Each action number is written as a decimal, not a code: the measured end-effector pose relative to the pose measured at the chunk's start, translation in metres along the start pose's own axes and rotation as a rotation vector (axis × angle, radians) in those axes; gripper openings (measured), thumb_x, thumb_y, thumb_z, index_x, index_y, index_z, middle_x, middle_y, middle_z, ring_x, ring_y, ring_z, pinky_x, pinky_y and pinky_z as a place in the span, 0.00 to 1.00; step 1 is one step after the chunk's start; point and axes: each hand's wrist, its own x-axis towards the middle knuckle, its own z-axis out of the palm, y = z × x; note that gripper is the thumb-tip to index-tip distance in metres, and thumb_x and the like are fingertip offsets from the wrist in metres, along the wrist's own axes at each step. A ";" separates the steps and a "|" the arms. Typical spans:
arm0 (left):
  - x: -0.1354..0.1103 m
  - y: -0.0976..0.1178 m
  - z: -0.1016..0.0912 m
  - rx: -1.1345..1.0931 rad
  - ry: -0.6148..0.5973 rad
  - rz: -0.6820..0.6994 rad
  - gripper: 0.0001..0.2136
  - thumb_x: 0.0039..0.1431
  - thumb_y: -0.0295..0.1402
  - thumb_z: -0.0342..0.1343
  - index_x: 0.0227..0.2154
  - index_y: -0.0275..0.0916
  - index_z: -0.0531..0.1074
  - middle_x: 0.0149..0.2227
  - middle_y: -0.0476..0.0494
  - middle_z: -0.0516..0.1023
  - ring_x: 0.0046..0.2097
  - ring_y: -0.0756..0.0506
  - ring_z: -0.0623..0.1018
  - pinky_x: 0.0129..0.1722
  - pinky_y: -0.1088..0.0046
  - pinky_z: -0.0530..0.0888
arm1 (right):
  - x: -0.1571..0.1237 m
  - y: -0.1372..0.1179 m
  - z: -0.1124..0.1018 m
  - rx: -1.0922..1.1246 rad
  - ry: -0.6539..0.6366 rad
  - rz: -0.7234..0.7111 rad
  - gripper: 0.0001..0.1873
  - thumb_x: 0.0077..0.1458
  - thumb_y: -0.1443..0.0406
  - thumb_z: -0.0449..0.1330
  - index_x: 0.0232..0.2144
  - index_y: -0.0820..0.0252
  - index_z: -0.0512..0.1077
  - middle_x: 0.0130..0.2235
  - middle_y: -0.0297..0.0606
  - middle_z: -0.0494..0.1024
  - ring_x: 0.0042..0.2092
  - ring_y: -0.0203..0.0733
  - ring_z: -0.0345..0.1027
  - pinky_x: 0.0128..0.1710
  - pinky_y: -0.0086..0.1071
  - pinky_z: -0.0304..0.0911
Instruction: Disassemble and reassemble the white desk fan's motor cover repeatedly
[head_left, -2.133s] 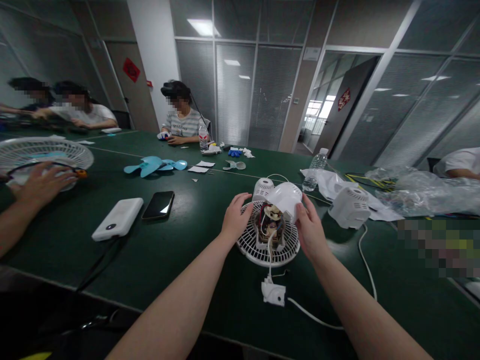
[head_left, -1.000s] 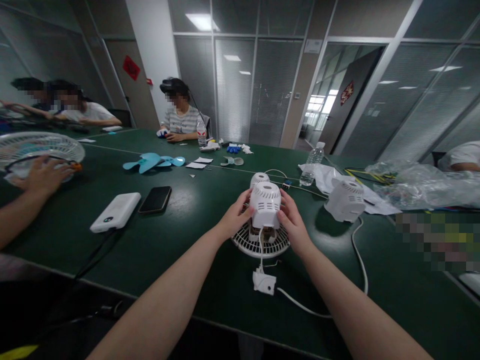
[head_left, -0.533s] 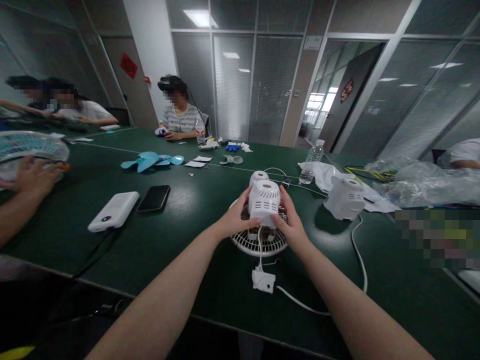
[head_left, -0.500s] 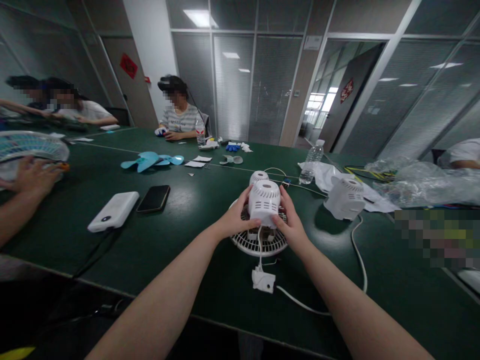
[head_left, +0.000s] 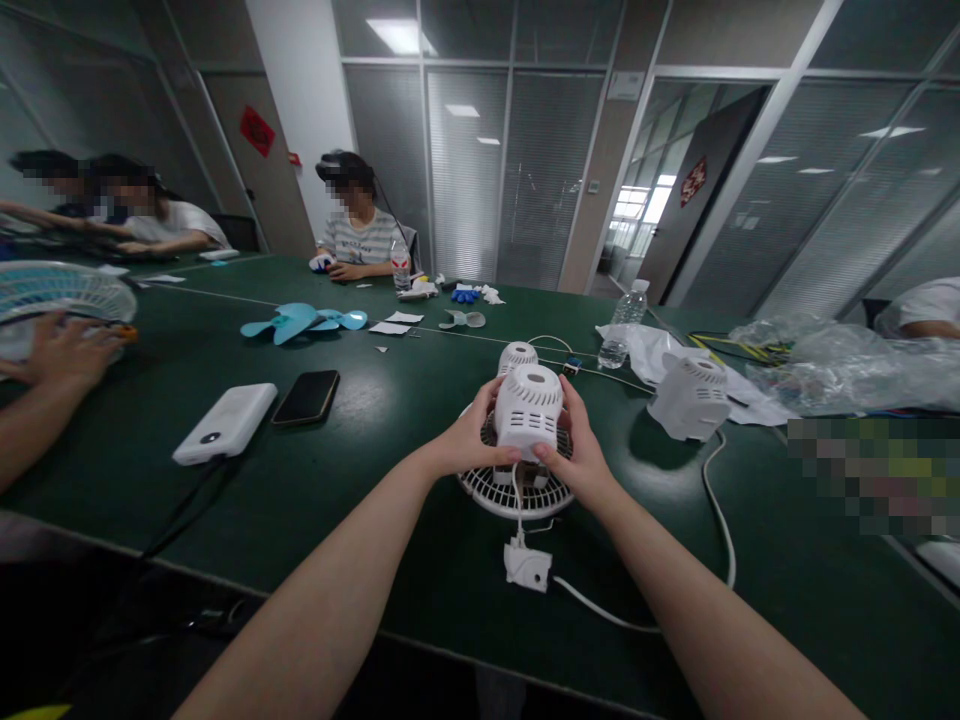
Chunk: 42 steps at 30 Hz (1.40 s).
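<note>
Between my hands is a white vented fan motor cover [head_left: 529, 408]. My left hand [head_left: 472, 436] grips its left side, thumb along the lower edge. On the other side, my right hand [head_left: 581, 445] holds it with the thumb at the lower right. Beneath the cover lies a white round fan grille [head_left: 517, 500], largely hidden. The motor parts under the cover barely show. A white cord runs from there down to a small white plastic piece [head_left: 528, 566] near me. Just behind the held cover stands another white vented housing [head_left: 517, 353].
A white housing [head_left: 690, 395] with a cord and a water bottle [head_left: 624, 325] stand to the right. Leftward lie a phone [head_left: 306, 397], a white power bank [head_left: 225, 423] and blue fan blades [head_left: 296, 322]. A co-worker's hand [head_left: 67, 355] rests on another fan grille [head_left: 67, 290].
The cover has shifted very slightly down and to the right in my hands. Both hands keep their hold on it.
</note>
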 end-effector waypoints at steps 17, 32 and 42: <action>0.001 -0.008 0.001 -0.111 0.023 0.008 0.52 0.43 0.45 0.68 0.65 0.40 0.42 0.67 0.32 0.49 0.67 0.31 0.51 0.65 0.48 0.50 | 0.002 -0.002 0.002 0.069 -0.022 -0.006 0.47 0.53 0.51 0.62 0.66 0.46 0.41 0.66 0.43 0.52 0.63 0.57 0.54 0.61 0.56 0.53; 0.000 -0.002 0.000 -0.140 0.002 0.040 0.52 0.41 0.45 0.69 0.65 0.42 0.42 0.67 0.33 0.49 0.66 0.31 0.53 0.64 0.49 0.53 | 0.001 -0.006 -0.006 0.049 -0.043 -0.040 0.45 0.52 0.51 0.62 0.65 0.42 0.43 0.68 0.39 0.47 0.64 0.57 0.53 0.61 0.55 0.54; -0.007 0.019 -0.007 0.035 -0.104 -0.031 0.55 0.40 0.39 0.70 0.66 0.46 0.40 0.68 0.34 0.46 0.67 0.30 0.51 0.64 0.44 0.51 | 0.002 -0.033 -0.028 -0.139 -0.236 0.026 0.59 0.44 0.56 0.70 0.67 0.46 0.37 0.68 0.42 0.48 0.67 0.59 0.46 0.64 0.57 0.44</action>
